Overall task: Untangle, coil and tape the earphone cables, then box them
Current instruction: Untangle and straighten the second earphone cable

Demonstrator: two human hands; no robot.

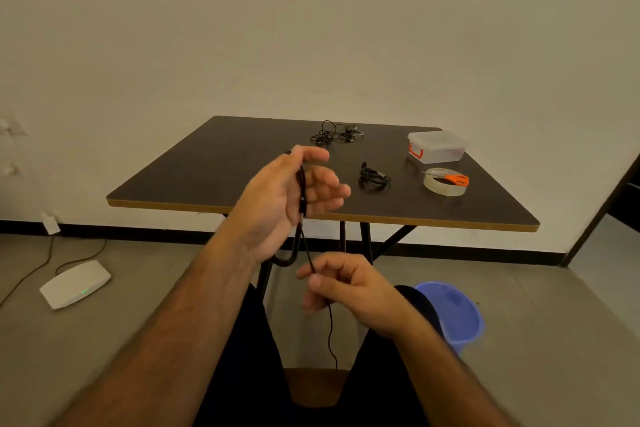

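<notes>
My left hand (287, 194) is raised in front of the table edge, fingers closed on loops of a black earphone cable (300, 236) that hang below the palm. My right hand (349, 288) sits lower, pinching the same cable between thumb and forefinger; the loose end trails down between my knees. On the dark table (207, 166) a coiled black earphone (373, 177) lies near the middle. A tangled black earphone (334, 134) lies at the far edge. A clear plastic box (437, 146) with red latches stands at the far right, lid on.
A roll of clear tape (445, 185) lies at the table's right with orange-handled scissors (455, 179) resting on it. On the floor are a white device (74, 283) with a green light at left and a blue bin (453, 314) at right.
</notes>
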